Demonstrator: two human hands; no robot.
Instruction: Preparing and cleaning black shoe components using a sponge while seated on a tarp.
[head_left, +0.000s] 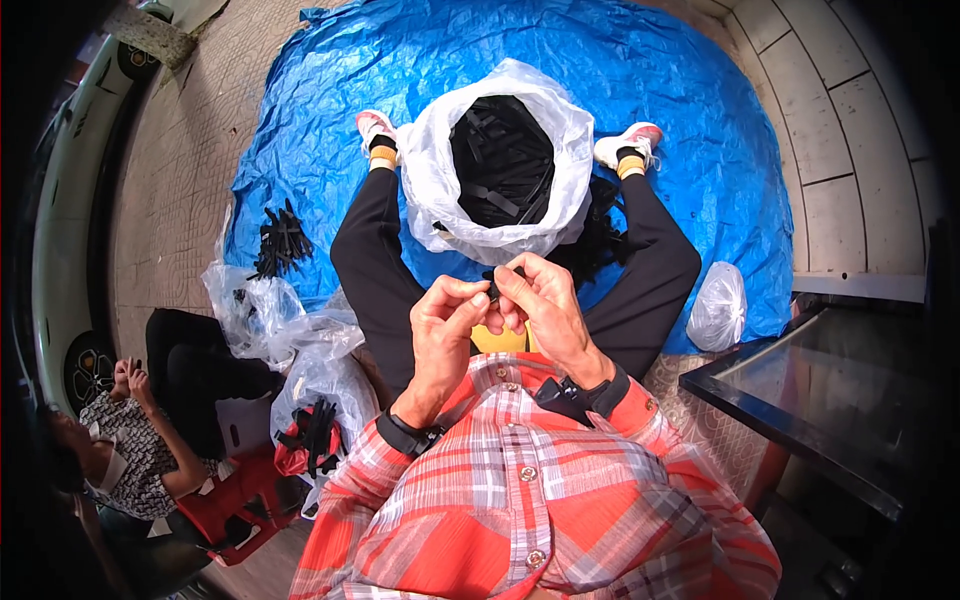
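Note:
In front of my body, my left hand and my right hand meet with bent, pinching fingers. Between the fingertips is a small black strip-like piece, mostly covered by them, so its exact kind is hard to make out. Just beyond the hands, between my feet, stands a large translucent plastic bag with its mouth rolled wide. Many flat black strips fill it. More black strips lie in a heap beside the bag, near my right leg. Something yellow shows below my hands.
A blue tarp covers the ground. On its left lies a bundle of black strips, near crumpled clear plastic bags. A tied whitish bag sits right, by a dark glass-topped table. Another person sits at lower left.

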